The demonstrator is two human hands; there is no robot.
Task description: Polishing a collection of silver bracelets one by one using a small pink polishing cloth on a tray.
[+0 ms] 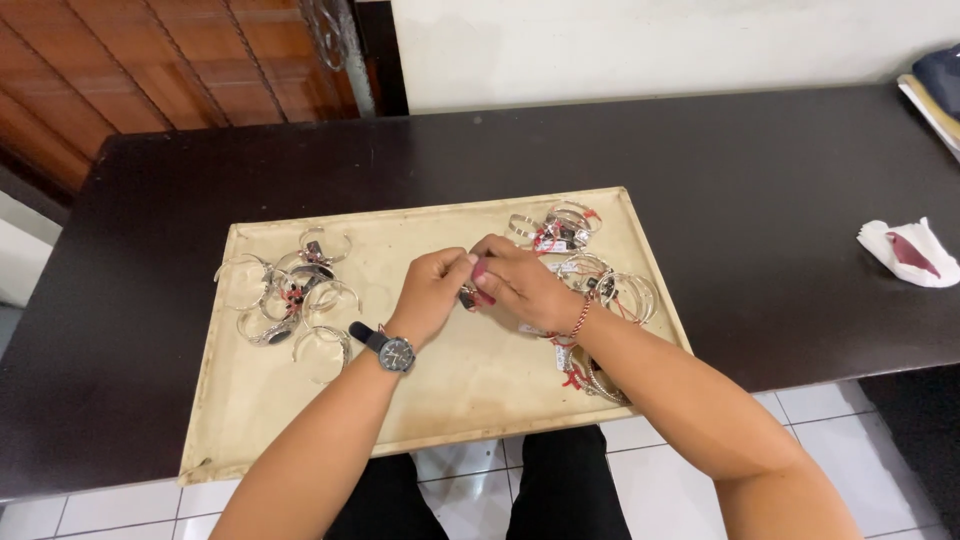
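Note:
Over the middle of a cream tray [330, 420], my left hand [432, 290] and my right hand [515, 280] meet, fingertips pinched together on a small dark piece of jewellery [468, 294]. Most of that piece is hidden by my fingers. A dark wristwatch sits on my left wrist and a red beaded bracelet on my right. A heap of silver bangles [290, 295] lies on the tray to the left of my hands. More silver bangles with red threads [600, 280] lie to the right, some under my right forearm.
The tray rests on a dark brown table [760, 200]. A crumpled white cloth with a dark red patch [908, 253] lies at the table's right side. Stacked papers or books [935, 90] sit at the far right corner. White floor tiles show below the table's front edge.

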